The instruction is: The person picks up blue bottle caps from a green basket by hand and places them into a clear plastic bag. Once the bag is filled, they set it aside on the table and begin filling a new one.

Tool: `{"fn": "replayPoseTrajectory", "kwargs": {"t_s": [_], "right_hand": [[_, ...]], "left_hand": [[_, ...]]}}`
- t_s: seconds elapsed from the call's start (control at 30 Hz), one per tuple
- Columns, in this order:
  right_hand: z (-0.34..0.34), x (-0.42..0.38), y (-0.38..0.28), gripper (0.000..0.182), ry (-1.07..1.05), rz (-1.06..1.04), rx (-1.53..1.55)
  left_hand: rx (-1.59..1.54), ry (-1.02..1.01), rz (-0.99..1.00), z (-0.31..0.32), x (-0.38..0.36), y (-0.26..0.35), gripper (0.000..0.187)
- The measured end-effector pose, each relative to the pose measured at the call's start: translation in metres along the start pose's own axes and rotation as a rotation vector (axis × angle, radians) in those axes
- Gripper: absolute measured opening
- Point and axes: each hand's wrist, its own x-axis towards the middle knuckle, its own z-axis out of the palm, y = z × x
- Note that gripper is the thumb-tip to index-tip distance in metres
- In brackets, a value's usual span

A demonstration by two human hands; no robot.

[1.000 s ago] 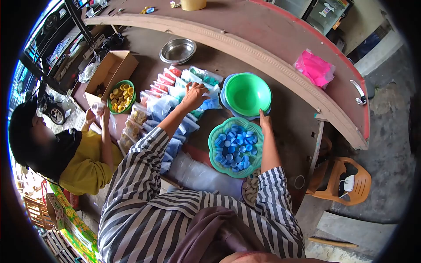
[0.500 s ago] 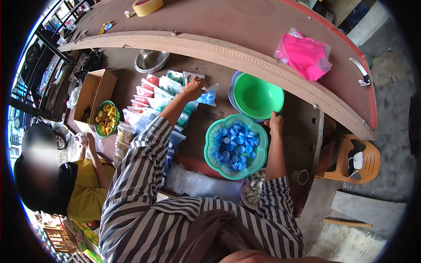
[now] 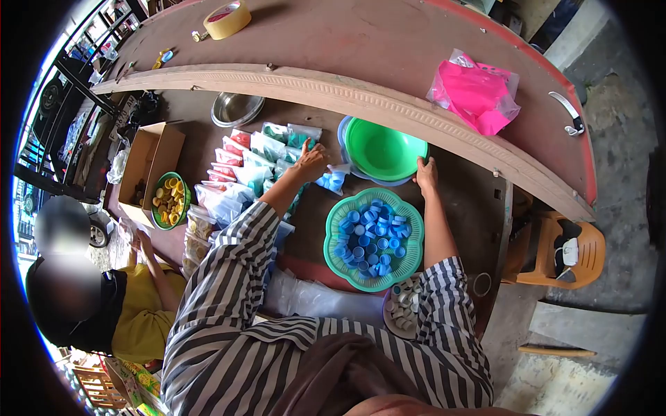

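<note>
My right hand [image 3: 426, 175] grips the right rim of a bright green basin [image 3: 386, 149], which sits inside a blue basin [image 3: 343, 135]. My left hand [image 3: 310, 164] hovers with fingers apart over the rows of small clear bags [image 3: 266, 147] filled with red, white and green pieces. Just right of it lies a clear bag of blue caps [image 3: 333, 179], apparently not gripped. In front of me, a scalloped teal basket [image 3: 334, 260] holds many loose blue bottle caps [image 3: 372, 232].
At left are a cardboard box [image 3: 149, 163], a green bowl of yellow caps [image 3: 170, 201] and a seated person [image 3: 142, 305]. Flat plastic bags [image 3: 312, 297] and a bowl of white caps [image 3: 401, 308] are near me. A raised wooden ledge [image 3: 347, 83] runs across the back.
The green and blue basins have slid left with my right hand. The bag of blue caps lies nearer to me, and my left hand has shifted slightly right and nearer to me.
</note>
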Motion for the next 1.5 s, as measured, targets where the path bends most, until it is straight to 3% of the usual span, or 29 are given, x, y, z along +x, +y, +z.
{"fn": "replayPoseTrajectory", "kwargs": {"t_s": [0.1,0.13,0.17,0.43,0.5,0.57,0.6,0.7,0.73,0.83,0.9,1.03,1.1,1.13,1.23,1.5], "right_hand": [[0.024,-0.006,-0.009,0.055,0.015,-0.077,0.014],[0.030,-0.008,-0.012,0.058,-0.028,-0.069,0.046],[0.035,-0.011,-0.015,0.076,-0.091,-0.018,0.051],[0.052,-0.010,-0.003,0.082,-0.236,0.069,0.251],[0.046,-0.013,0.013,0.073,-0.211,0.045,0.223],[0.025,-0.029,0.019,0.077,-0.229,-0.024,0.215],[0.015,-0.030,0.035,0.076,-0.210,-0.081,0.173],[-0.026,-0.062,0.049,0.053,-0.077,-0.249,0.030],[-0.038,-0.078,0.056,0.053,-0.070,-0.229,0.010],[-0.057,-0.144,0.052,0.033,0.047,-0.397,-0.023],[-0.055,-0.179,0.068,0.030,0.042,-0.411,0.144],[-0.049,-0.251,0.075,0.025,0.127,-0.528,-0.057],[-0.041,-0.284,0.074,0.021,0.059,-0.489,-0.030],[-0.034,-0.295,0.082,0.021,0.026,-0.566,-0.078],[-0.013,-0.330,0.085,0.021,-0.090,-0.767,-0.184],[0.026,-0.378,0.110,0.024,-0.344,-0.864,-0.399]], "left_hand": [[-0.008,-0.057,-0.080,0.003,-0.007,-0.007,0.026],[0.001,-0.041,-0.100,0.002,-0.009,-0.010,0.026],[0.009,-0.025,-0.120,0.001,-0.011,-0.012,0.027],[0.025,0.035,-0.148,0.002,-0.022,-0.015,0.029],[0.066,0.059,-0.144,0.013,-0.025,-0.015,0.052],[-0.063,0.093,-0.287,0.009,-0.029,-0.006,0.066],[-0.040,0.205,-0.303,0.006,-0.034,0.001,0.071],[-0.133,0.317,-0.387,-0.008,-0.044,0.018,0.066],[-0.139,0.360,-0.418,-0.010,-0.051,0.025,0.065],[-0.207,0.428,-0.354,-0.022,-0.081,0.053,0.051],[-0.195,0.437,-0.305,-0.028,-0.107,0.071,0.039],[-0.375,0.500,-0.337,-0.015,-0.170,0.100,0.026],[-0.367,0.472,-0.277,-0.009,-0.205,0.119,0.024],[-0.361,0.437,-0.222,-0.004,-0.223,0.128,0.022],[-0.440,0.345,-0.252,0.015,-0.269,0.141,0.025],[-0.430,0.273,-0.295,0.054,-0.350,0.199,0.040]]}}
